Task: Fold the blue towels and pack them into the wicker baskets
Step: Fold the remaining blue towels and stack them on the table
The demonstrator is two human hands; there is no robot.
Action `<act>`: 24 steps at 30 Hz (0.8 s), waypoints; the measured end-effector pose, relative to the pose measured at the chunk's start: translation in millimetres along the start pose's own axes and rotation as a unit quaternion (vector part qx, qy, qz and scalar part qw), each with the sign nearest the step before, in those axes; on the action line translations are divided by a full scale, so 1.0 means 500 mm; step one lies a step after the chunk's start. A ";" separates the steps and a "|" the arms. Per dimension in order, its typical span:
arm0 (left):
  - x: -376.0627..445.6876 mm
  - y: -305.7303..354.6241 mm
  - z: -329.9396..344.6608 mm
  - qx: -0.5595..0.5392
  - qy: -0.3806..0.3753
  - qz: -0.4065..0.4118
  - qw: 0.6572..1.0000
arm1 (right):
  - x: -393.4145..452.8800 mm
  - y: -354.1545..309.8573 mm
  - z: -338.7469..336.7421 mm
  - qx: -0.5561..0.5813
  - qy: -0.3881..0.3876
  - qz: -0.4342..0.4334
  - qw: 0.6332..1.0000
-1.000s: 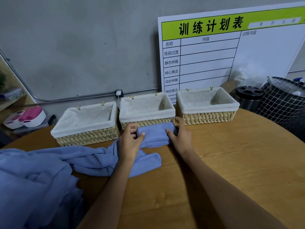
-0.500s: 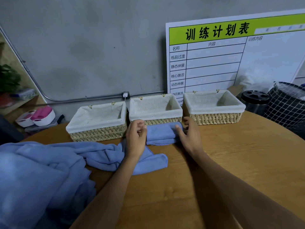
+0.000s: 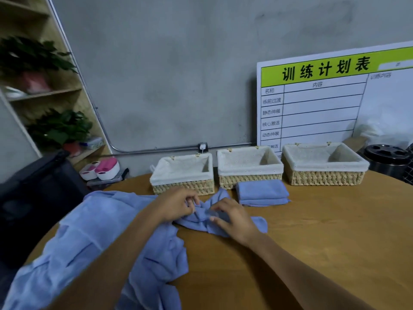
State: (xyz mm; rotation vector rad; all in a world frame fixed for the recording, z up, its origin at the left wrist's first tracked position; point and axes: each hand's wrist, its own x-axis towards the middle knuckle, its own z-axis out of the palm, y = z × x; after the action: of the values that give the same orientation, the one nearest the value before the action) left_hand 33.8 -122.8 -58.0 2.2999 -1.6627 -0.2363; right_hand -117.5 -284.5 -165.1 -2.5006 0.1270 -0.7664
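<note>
Left hand (image 3: pixel 178 203): fingers curled, pinching a bunched part of a loose blue towel (image 3: pixel 223 217) in front of the left basket.

Right hand (image 3: pixel 232 218): resting on the same towel, just right of the left hand; thumb and fingers bent onto the cloth. The frame is blurred here, so whether it pinches or only presses cannot be told.

Loose blue towel: crumpled on the bench (image 3: pixel 312 231), between the two hands, its right end spread flat towards the bench middle.

Towel heap (image 3: pixel 100 242): several unfolded blue towels, lying to the left and running out of the lower left edge; touching or overlapping the loose towel.

Folded towel (image 3: pixel 262 192): neat rectangle, flat on the bench, just in front of the middle basket (image 3: pixel 249 167); not yet packed.

Left basket (image 3: pixel 182 175), middle basket, right basket (image 3: pixel 324 167): wicker with pale cloth lining, in a row at the back edge; no towel seen inside any.

Step in hand, as judged: taking up a further towel for folding, with one fold finished and unpacked.

Next move calls for: finding two corners or one edge of the crumpled cloth, drawing it clear of the heap, and spreading it flat on open bench before any fold. The folded towel awaits lifting into a basket.
</note>
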 end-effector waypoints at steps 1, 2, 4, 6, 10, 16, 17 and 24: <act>-0.013 -0.008 -0.016 -0.007 0.008 -0.002 1.000 | 0.008 -0.013 0.009 0.015 0.002 -0.007 1.000; -0.025 -0.019 -0.032 -0.015 0.016 -0.005 1.000 | 0.017 -0.024 0.019 0.026 0.004 -0.013 1.000; -0.048 -0.040 -0.061 -0.028 0.026 -0.011 0.999 | 0.033 -0.040 0.038 0.014 -0.003 -0.015 1.000; -0.066 -0.056 -0.073 -0.032 0.036 -0.024 0.999 | 0.046 -0.046 0.055 -0.019 -0.013 0.005 1.000; -0.074 -0.077 -0.057 -0.024 0.034 -0.054 0.998 | 0.050 -0.043 0.071 -0.113 -0.058 0.049 0.991; -0.028 -0.064 -0.023 0.029 -0.037 -0.065 0.997 | 0.077 -0.031 0.075 -0.081 -0.073 0.068 0.992; -0.019 -0.062 -0.021 0.039 -0.026 -0.064 0.997 | 0.085 -0.030 0.069 -0.048 -0.067 0.085 0.993; 0.041 -0.048 -0.039 -0.037 0.155 -0.009 0.987 | 0.187 -0.086 -0.061 0.078 0.106 0.104 0.986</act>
State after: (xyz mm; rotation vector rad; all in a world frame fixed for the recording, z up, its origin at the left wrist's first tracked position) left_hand 67.9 -132.7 -47.0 2.1669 -1.4537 0.0544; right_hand -58.8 -282.9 -75.4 -2.2122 0.3818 -0.9135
